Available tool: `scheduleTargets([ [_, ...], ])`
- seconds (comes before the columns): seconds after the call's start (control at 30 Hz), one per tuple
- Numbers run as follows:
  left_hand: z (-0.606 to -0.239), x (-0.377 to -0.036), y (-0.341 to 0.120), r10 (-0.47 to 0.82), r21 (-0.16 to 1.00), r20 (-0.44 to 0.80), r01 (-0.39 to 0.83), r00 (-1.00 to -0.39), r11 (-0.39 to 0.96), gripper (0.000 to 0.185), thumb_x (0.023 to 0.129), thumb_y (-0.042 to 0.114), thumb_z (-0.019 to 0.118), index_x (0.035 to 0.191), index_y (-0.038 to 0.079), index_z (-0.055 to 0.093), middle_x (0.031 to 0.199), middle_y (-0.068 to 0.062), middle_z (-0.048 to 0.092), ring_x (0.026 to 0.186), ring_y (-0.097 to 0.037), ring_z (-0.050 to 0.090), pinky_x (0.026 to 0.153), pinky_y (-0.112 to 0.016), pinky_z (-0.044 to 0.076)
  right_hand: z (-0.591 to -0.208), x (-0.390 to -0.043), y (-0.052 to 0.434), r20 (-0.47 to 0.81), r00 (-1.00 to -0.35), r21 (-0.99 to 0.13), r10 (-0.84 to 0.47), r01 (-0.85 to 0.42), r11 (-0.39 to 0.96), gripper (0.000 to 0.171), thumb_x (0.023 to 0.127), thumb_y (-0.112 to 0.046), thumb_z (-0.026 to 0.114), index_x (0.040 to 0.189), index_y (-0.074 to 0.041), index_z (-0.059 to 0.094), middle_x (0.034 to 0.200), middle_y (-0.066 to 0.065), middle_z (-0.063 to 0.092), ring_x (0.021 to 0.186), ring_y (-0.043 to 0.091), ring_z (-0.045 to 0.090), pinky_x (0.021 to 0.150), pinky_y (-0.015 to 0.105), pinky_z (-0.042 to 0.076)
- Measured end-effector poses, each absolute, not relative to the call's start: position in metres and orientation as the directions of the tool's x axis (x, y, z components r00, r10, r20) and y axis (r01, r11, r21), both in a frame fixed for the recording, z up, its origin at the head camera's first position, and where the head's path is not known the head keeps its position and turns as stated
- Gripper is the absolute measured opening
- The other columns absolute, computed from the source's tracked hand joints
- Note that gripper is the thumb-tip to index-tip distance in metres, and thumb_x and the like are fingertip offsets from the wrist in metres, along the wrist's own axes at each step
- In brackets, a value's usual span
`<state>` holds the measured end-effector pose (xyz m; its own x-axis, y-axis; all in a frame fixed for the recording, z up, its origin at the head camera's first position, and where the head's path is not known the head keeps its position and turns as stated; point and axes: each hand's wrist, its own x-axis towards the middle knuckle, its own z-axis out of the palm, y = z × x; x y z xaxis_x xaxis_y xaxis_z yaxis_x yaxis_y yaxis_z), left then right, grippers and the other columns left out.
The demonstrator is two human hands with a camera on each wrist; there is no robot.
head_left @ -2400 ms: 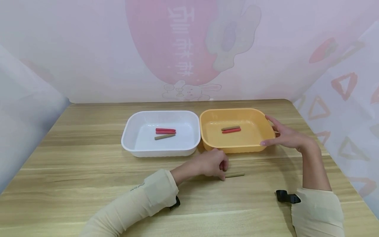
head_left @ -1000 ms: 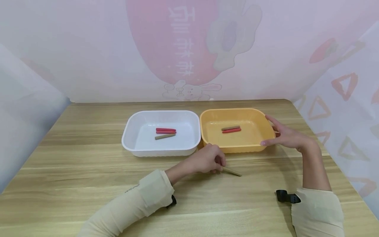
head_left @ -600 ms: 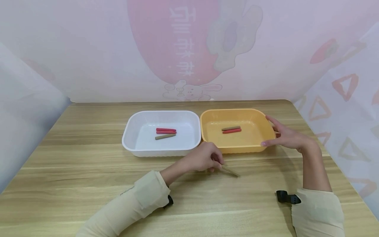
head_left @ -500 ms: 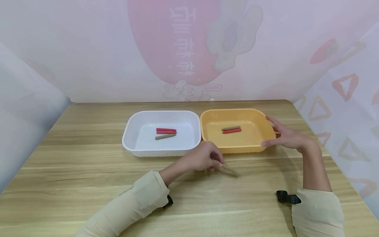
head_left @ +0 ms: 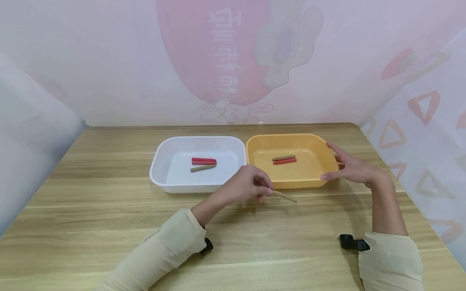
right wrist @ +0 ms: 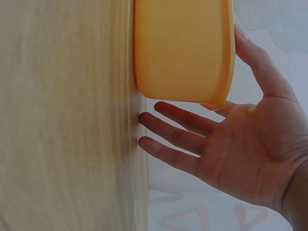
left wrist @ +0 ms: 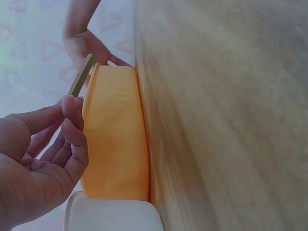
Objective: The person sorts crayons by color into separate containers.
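Left hand (head_left: pixel 249 186): fingertips pinch one end of a brown stick (head_left: pixel 285 197), which is raised off the wooden table (head_left: pixel 109 194) and slants down to the right, just near of the orange tray (head_left: pixel 327 159). The left wrist view shows the same brown stick (left wrist: pixel 80 76) held between thumb and fingers beside the tray's wall.

Right hand (head_left: pixel 351 167): fingers spread and straight, thumb at the tray's near right corner, other fingers along its right side; it grips nothing.

Orange tray: right of centre, holding one brown stick and one red stick side by side (head_left: pixel 284 159).

White tray (head_left: pixel 160 161): touching the orange tray's left side, holding two red sticks and one brown stick (head_left: pixel 203 164).
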<state>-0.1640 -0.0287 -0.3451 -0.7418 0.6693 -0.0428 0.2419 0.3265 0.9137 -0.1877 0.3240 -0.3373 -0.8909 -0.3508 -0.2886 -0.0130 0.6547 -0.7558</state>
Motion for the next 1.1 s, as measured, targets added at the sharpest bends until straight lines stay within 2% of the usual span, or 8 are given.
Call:
scheduleTargets([
  [0.13,-0.341,-0.167,-0.029,0.643,0.929,-0.034,0.213,-0.765,0.302,0.005,0.094,0.001,0.075,0.093,-0.003,0.076,0.088,-0.023,0.074,0.062,-0.027,0.07,0.062,-0.027,0.052,-0.337,-0.188,0.324,-0.289,-0.891,-0.753,-0.35,-0.014,0.658,0.115,0.091,-0.028,0.078,0.167,-0.016,-0.008,0.16,0.036,0.027,0.141,0.057,0.035,0.109,0.069,0.034],
  [0.37,-0.337,-0.175,-0.024,0.604,0.951,-0.02,0.171,-0.797,0.256,0.006,0.094,0.002,0.075,0.094,-0.004,0.076,0.088,-0.023,0.074,0.072,-0.042,0.068,0.059,-0.03,0.048,-0.335,-0.189,0.325,-0.284,-0.892,-0.755,-0.352,-0.018,0.655,0.114,0.091,-0.027,0.078,0.167,-0.017,-0.007,0.159,0.035,0.029,0.141,0.056,0.036,0.109,0.069,0.034],
  [0.6,-0.334,-0.183,-0.019,0.558,0.956,-0.01,0.155,-0.83,0.248,0.007,0.094,0.002,0.075,0.094,-0.004,0.076,0.089,-0.025,0.072,0.063,-0.025,0.066,0.06,-0.034,0.05,-0.336,-0.188,0.325,-0.289,-0.892,-0.749,-0.347,-0.015,0.663,0.115,0.091,-0.028,0.078,0.167,-0.016,-0.008,0.159,0.036,0.028,0.14,0.056,0.037,0.108,0.068,0.035],
  [0.7,-0.333,-0.186,-0.017,0.542,0.963,-0.014,0.134,-0.84,0.233,0.007,0.095,0.002,0.074,0.094,-0.005,0.075,0.091,-0.024,0.073,0.064,-0.026,0.067,0.059,-0.033,0.05,-0.336,-0.188,0.324,-0.287,-0.892,-0.751,-0.348,-0.016,0.66,0.115,0.091,-0.028,0.078,0.167,-0.016,-0.008,0.159,0.036,0.028,0.141,0.057,0.036,0.109,0.069,0.034],
  [0.77,-0.332,-0.188,-0.016,0.525,0.967,-0.028,0.11,-0.851,0.231,0.007,0.095,0.001,0.074,0.094,-0.006,0.075,0.091,-0.022,0.073,0.061,-0.022,0.066,0.058,-0.031,0.05,-0.336,-0.188,0.323,-0.289,-0.892,-0.752,-0.348,-0.014,0.659,0.115,0.091,-0.028,0.078,0.167,-0.016,-0.008,0.16,0.036,0.027,0.141,0.057,0.035,0.109,0.069,0.034],
  [0.97,-0.33,-0.196,-0.009,0.469,0.969,-0.082,0.039,-0.879,0.243,0.008,0.094,0.001,0.075,0.096,-0.006,0.075,0.085,-0.007,0.07,0.054,-0.016,0.064,0.052,-0.023,0.044,-0.335,-0.187,0.323,-0.294,-0.892,-0.747,-0.343,-0.009,0.664,0.115,0.091,-0.029,0.078,0.167,-0.016,-0.008,0.16,0.037,0.026,0.141,0.057,0.034,0.11,0.071,0.032],
  [1.1,-0.331,-0.202,-0.004,0.449,0.966,-0.106,0.016,-0.887,0.258,0.006,0.094,0.002,0.075,0.093,-0.004,0.075,0.086,-0.009,0.072,0.053,-0.015,0.063,0.049,-0.021,0.042,-0.337,-0.187,0.324,-0.293,-0.893,-0.749,-0.342,-0.008,0.663,0.115,0.091,-0.029,0.078,0.167,-0.017,-0.008,0.16,0.036,0.027,0.141,0.057,0.034,0.11,0.072,0.031],
])
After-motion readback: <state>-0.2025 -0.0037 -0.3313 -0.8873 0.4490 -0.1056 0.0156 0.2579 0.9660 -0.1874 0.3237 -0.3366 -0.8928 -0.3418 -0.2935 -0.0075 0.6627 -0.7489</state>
